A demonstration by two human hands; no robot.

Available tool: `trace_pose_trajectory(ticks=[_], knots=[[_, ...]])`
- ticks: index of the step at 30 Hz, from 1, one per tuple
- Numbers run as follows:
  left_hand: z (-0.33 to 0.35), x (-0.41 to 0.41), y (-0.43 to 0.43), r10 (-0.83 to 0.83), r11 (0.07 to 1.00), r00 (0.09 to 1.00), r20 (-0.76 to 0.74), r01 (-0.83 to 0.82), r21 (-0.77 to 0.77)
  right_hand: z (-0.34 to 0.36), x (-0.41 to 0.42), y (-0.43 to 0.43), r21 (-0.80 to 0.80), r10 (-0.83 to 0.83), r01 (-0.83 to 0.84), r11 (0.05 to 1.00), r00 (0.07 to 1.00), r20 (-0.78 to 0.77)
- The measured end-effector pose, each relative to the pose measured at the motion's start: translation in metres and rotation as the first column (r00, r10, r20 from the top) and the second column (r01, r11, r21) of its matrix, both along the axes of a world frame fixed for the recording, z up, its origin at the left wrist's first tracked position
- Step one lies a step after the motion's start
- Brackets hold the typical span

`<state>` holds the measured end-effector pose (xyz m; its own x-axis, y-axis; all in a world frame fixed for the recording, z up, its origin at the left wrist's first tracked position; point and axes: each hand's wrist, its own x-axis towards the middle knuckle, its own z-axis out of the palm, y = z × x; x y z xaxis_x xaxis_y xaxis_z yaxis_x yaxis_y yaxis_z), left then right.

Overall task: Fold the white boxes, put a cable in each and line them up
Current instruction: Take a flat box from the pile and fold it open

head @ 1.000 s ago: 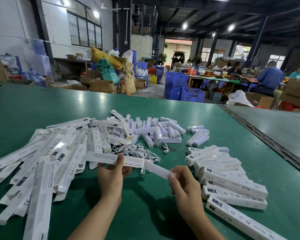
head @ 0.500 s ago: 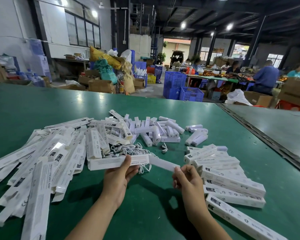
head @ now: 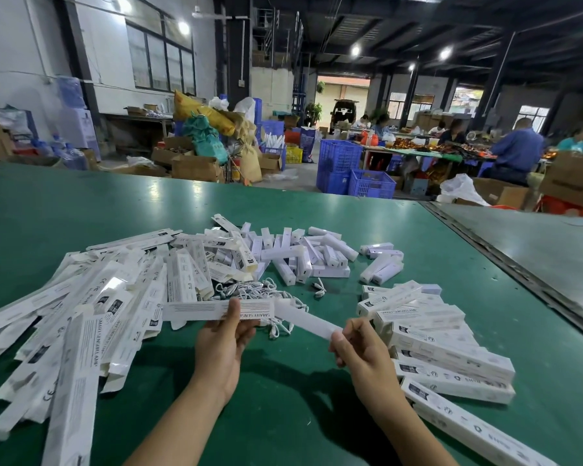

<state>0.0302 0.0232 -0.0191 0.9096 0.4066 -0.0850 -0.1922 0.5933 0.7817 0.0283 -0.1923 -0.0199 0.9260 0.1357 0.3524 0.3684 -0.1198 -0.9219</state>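
Head view: grips white box (head: 199,311) mid-length in left hand (head: 221,348), pinches its plain end in right hand (head: 364,351), likely to square it open, cables (head: 260,290) just beyond the hands for filling, folded boxes (head: 451,351) beside right hand.

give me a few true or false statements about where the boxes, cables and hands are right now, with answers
1. The left hand and the right hand hold the same long white box above the table. True.
2. The flat boxes are piled on the person's right. False: the flat boxes lie on the left, and the folded boxes are lined up on the right.
3. A tangle of white cables lies on the table just beyond the held box. True.
4. The right hand rests empty on the table. False: it pinches the right end of the long white box.
5. The table top is red. False: it is green.
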Motion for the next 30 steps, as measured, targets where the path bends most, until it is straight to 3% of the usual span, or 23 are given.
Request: trace_pose_trajectory(ticks=[13, 18, 24, 27, 30], knots=[[-0.005, -0.001, -0.02, -0.03, 0.975, 0.999, -0.034, 0.036, 0.22, -0.003, -0.013, 0.025, -0.129, 0.107, -0.107, 0.986, 0.994, -0.005], [-0.003, -0.002, -0.023, -0.069, 0.977, 0.996, -0.06, 0.079, 0.198, 0.002, -0.018, 0.033, -0.274, 0.256, -0.265, 0.925, 0.964, -0.066], [0.0, -0.005, -0.027, -0.199, 0.956, 0.977, -0.081, 0.211, 0.202, 0.005, -0.012, 0.036, -0.326, 0.367, -0.386, 0.863, 0.922, -0.122], [0.003, -0.009, -0.027, -0.343, 0.927, 0.938, -0.048, 0.346, 0.142, 0.0, -0.009, 0.037, -0.305, 0.378, -0.397, 0.865, 0.918, -0.124], [0.006, -0.009, -0.023, -0.309, 0.943, 0.951, -0.025, 0.309, 0.125, -0.005, -0.005, 0.034, -0.235, 0.258, -0.265, 0.935, 0.964, -0.063]])
